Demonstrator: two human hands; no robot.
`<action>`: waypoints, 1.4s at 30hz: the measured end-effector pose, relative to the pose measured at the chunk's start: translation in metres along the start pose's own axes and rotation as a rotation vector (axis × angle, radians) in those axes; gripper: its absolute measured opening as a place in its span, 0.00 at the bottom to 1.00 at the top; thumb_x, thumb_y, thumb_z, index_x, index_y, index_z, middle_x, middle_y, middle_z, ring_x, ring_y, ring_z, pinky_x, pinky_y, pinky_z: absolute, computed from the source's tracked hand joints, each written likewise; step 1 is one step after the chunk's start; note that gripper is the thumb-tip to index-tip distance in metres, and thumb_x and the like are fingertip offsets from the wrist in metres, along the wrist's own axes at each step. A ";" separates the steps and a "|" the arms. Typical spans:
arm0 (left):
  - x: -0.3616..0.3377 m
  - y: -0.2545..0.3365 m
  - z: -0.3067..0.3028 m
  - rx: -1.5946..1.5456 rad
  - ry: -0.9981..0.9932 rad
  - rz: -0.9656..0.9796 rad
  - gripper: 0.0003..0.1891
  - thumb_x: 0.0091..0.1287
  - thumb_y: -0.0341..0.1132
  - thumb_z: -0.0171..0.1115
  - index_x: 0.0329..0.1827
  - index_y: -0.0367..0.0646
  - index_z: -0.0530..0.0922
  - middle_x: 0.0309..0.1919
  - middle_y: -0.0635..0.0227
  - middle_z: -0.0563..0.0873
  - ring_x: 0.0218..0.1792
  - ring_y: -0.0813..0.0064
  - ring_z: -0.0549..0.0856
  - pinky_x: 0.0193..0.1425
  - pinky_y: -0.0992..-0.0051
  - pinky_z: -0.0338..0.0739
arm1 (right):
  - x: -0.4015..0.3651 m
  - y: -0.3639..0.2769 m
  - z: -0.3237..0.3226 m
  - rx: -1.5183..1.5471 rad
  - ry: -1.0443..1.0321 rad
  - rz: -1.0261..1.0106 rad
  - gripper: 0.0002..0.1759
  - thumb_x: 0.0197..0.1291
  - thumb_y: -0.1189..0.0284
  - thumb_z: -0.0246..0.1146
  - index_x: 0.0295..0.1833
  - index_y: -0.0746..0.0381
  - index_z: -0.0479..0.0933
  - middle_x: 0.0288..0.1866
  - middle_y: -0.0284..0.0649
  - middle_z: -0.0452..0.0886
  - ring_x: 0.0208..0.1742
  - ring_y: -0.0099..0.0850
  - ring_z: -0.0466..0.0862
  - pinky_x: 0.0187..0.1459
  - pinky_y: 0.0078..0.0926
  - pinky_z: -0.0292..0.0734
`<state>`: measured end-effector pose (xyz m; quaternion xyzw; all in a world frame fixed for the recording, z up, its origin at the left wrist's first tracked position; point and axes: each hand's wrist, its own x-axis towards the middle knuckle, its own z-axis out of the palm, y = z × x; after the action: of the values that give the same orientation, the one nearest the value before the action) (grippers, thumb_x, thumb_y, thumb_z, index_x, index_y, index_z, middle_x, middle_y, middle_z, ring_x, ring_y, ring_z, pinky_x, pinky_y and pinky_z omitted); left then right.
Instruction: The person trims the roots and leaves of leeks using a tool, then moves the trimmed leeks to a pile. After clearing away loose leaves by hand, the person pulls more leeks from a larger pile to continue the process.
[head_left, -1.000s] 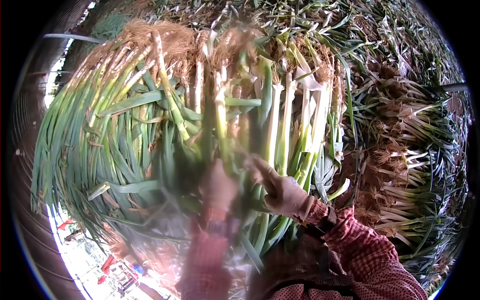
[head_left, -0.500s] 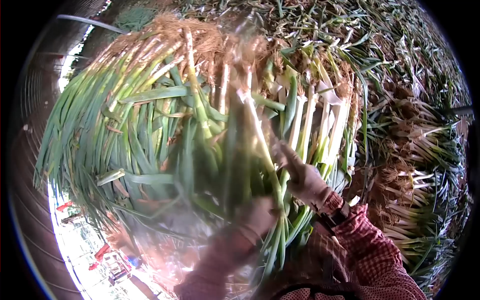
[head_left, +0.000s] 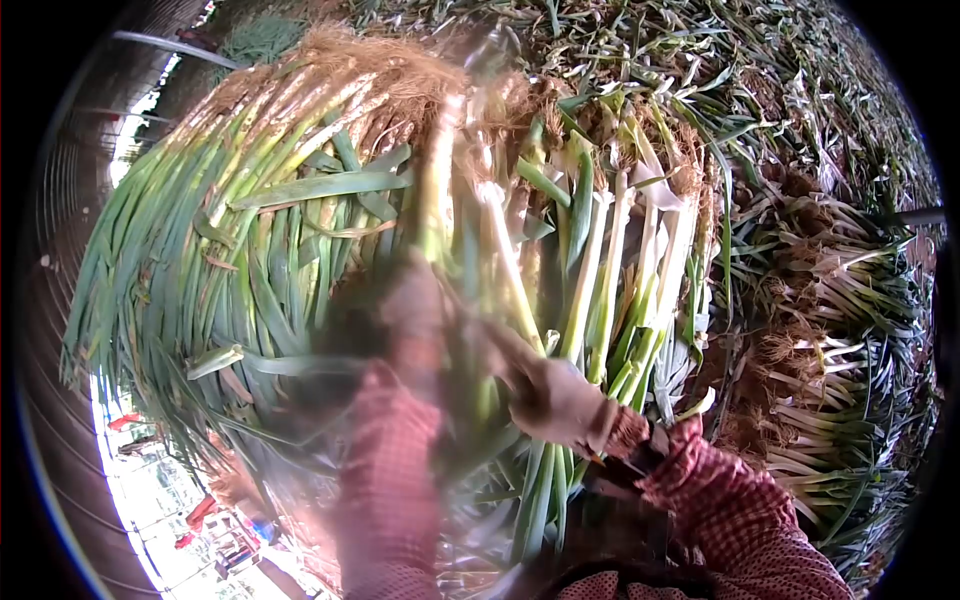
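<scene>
My left hand (head_left: 412,305), gloved and smeared by motion, closes around the lower part of a thick green onion (head_left: 437,185). The stalk stands root end up, with its roots toward the top of the view. To its right is my gloved right hand (head_left: 555,395), its blurred fingers pointing up and left toward the left hand; their grip cannot be made out. Beneath and right of this hand lie peeled green onions (head_left: 595,280) with white shafts. A large pile of unpeeled green onions (head_left: 240,180), with brown roots and long green leaves, spreads out on the left.
Stripped leaves (head_left: 700,60) cover the ground at the back right. Bundles of green onions (head_left: 810,400) lie along the right side. A pale pipe (head_left: 180,47) crosses the upper left, and ribbed sheeting (head_left: 60,430) curves down the left edge.
My left hand has moved up and left and now grips a stalk from the pile. My right hand has shifted left and slightly down. The whitish stalk between my hands now rests with the peeled ones.
</scene>
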<state>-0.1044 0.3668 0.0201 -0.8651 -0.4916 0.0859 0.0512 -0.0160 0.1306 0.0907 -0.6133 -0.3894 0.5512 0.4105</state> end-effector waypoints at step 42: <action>-0.129 0.014 -0.055 -0.653 -0.259 0.044 0.10 0.70 0.41 0.65 0.42 0.44 0.83 0.41 0.51 0.89 0.42 0.50 0.89 0.42 0.56 0.82 | -0.007 -0.010 -0.029 -0.236 -0.284 0.277 0.51 0.68 0.82 0.54 0.88 0.42 0.35 0.57 0.52 0.84 0.33 0.37 0.85 0.34 0.31 0.86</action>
<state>-0.1459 0.2489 0.0846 -0.8280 -0.4768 0.0341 -0.2930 0.0119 0.1260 0.1044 -0.6210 -0.4172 0.6335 0.1974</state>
